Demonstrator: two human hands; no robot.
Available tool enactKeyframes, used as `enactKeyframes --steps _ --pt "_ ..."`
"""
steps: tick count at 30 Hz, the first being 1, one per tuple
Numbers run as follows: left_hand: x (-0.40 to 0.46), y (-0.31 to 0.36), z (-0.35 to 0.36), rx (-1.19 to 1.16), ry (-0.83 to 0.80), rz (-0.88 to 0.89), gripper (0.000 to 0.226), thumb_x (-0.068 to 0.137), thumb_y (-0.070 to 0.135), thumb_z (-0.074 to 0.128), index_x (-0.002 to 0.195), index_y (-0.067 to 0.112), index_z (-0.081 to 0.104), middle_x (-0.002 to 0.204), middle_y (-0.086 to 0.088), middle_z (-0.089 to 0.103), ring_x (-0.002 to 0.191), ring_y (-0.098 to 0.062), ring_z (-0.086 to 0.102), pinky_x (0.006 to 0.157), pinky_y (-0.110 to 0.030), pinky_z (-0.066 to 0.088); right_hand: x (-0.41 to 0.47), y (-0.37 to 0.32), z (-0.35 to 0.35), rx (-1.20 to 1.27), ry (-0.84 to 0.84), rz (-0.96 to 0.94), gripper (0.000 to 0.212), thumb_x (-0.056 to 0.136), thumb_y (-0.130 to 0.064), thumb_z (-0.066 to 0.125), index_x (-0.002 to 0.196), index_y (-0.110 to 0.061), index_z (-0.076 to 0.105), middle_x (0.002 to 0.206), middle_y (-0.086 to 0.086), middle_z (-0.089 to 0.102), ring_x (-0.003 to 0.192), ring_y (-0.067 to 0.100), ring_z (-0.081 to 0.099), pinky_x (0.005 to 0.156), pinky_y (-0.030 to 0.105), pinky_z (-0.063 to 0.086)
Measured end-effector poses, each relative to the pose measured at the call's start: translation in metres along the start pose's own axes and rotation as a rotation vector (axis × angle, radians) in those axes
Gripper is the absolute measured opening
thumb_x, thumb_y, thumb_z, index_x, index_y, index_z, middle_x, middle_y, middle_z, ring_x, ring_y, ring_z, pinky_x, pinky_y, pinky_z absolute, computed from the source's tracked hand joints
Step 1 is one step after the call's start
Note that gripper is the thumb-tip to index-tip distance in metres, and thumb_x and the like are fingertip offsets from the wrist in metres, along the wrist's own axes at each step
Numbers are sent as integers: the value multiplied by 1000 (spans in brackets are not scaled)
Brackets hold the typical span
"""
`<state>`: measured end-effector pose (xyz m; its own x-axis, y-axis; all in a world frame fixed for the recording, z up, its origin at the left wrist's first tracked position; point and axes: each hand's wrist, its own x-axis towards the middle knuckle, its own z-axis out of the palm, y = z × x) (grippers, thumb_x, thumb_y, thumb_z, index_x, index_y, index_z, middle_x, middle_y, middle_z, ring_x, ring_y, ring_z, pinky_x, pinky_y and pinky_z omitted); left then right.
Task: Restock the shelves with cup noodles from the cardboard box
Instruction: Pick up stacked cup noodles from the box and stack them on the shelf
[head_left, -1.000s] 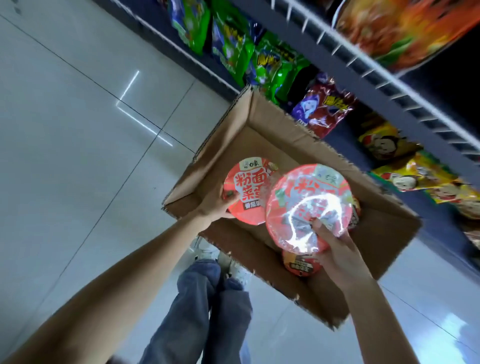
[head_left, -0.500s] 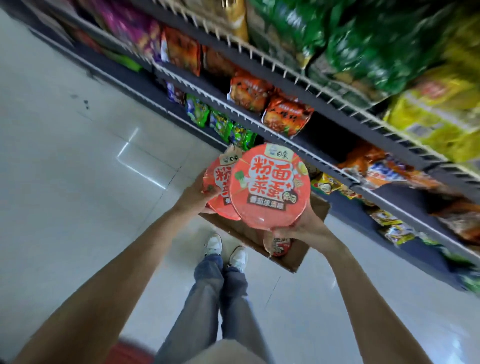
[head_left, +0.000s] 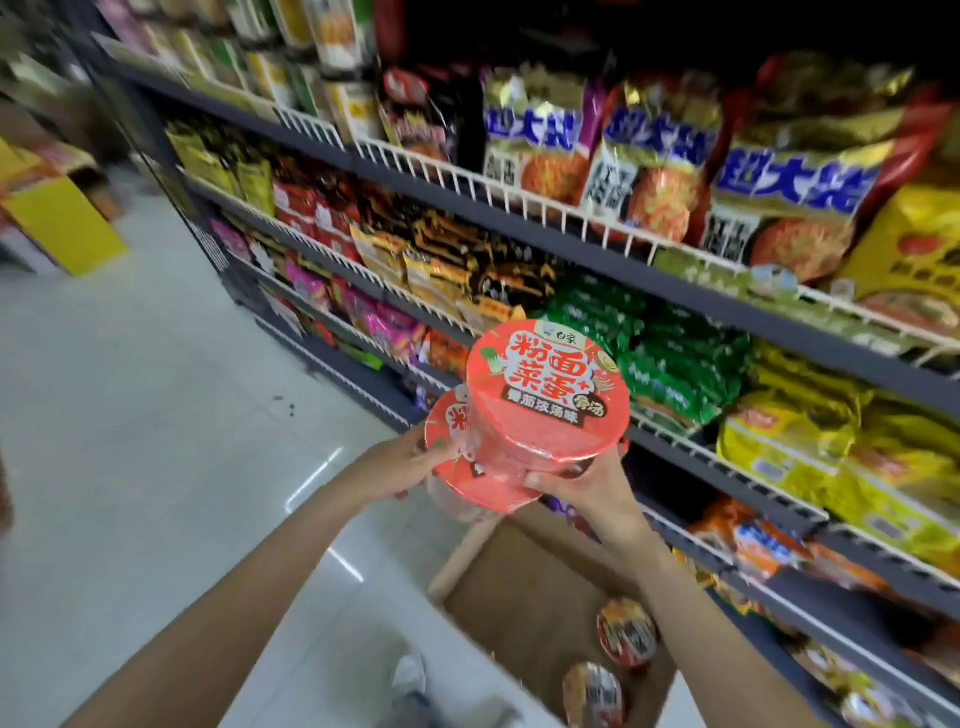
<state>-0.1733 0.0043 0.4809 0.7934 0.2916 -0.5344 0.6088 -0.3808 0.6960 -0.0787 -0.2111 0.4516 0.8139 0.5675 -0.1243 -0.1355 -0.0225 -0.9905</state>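
Both bowls are up and clear of the cardboard box (head_left: 524, 577) now, where a second ago they sat just over its mouth; view has swung up to the shelves (head_left: 597, 244), which run ahead of and to the right of the hands, packed with noodle bags behind white wire rails. Box sits below and behind the hands, open, two smaller cups (head_left: 626, 639) left inside near the right forearm. Right hand (head_left: 582, 493) grasps the upper cup noodle bowl (head_left: 545, 389) from underneath, fingers curled up its side; left hand (head_left: 400, 462) grips the lower cup noodle bowl (head_left: 467, 467) by its left rim, tucked under and touching the upper one. Bowls: round, red-orange foil lids, big white print, clear shrink-wrap, wide top tapering down, probably light and a bit slippery. Step looks like carry-to-shelf. To do it well: pick a gap before reaching, no open slot is plainly visible from here; lift each bowl over the wire rail, not into it; place one at a time, lid up, label forward; keep the bottom supported so the wrap doesn't slide.
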Motion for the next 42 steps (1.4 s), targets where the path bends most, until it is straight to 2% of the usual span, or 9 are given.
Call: enactKeyframes --steps 3,6,10,16,20,24,31,37,42 --pt "-8 19 -48 7 134 292 86 57 90 47 130 48 33 123 15 52 117 -12 49 85 -20 47 32 -52 16 15 -9 -125 102 49 -32 92 134 -19 38 123 -5 60 111 4 60 89 22 51" --pt "-13 42 -92 -66 260 596 105 57 56 80 140 48 16 139 16 38 130 -9 39 105 -36 40 68 -105 42 90 -20 -260 109 47 -44 91 137 -23 33 128 -1 59 116 15 59 93 40 51" --pt "-21 81 -159 -60 431 749 120 38 48 91 134 53 19 132 26 42 123 2 45 102 -28 41 113 -178 82 163 -100 -380 110 46 -52 89 136 -40 26 134 -6 53 119 16 57 90 50 53" --pt "-6 152 -283 66 706 940 103 35 64 82 125 50 33 119 32 49 108 17 48 84 -10 38 185 -294 125 172 -133 -535 94 62 -36 81 138 -31 25 134 -3 50 117 18 58 78 45 57" --pt "14 221 -352 123 828 1085 107 36 71 77 129 39 36 122 24 50 111 2 50 92 -25 43 223 -376 137 184 -57 -681 100 59 -41 85 138 -24 26 136 1 51 120 23 56 81 56 54" --pt "50 289 -392 159 966 1197 121 31 80 71 135 31 35 131 17 48 119 -4 47 97 -34 42 256 -440 138 104 181 -803 100 59 -41 82 139 -24 24 123 -6 59 110 13 62 87 44 55" --pt "136 377 -395 46 892 1061 133 35 78 74 143 20 22 140 -4 43 123 -26 49 96 -44 44 323 -492 120 111 459 -798 108 44 -42 91 131 -13 35 123 3 60 107 17 63 90 41 54" --pt "199 423 -375 -94 729 1008 132 45 67 79 143 5 17 131 -15 51 119 -33 52 96 -42 42 368 -516 103 -187 602 -692 112 46 -53 89 138 -17 35 123 0 60 107 17 62 90 38 54" --pt "239 444 -371 -135 546 932 140 47 64 81 145 1 4 147 -18 30 134 -32 35 109 -39 32 401 -521 97 -425 765 -618 110 66 -47 81 144 -18 9 135 8 49 118 27 54 98 44 48"
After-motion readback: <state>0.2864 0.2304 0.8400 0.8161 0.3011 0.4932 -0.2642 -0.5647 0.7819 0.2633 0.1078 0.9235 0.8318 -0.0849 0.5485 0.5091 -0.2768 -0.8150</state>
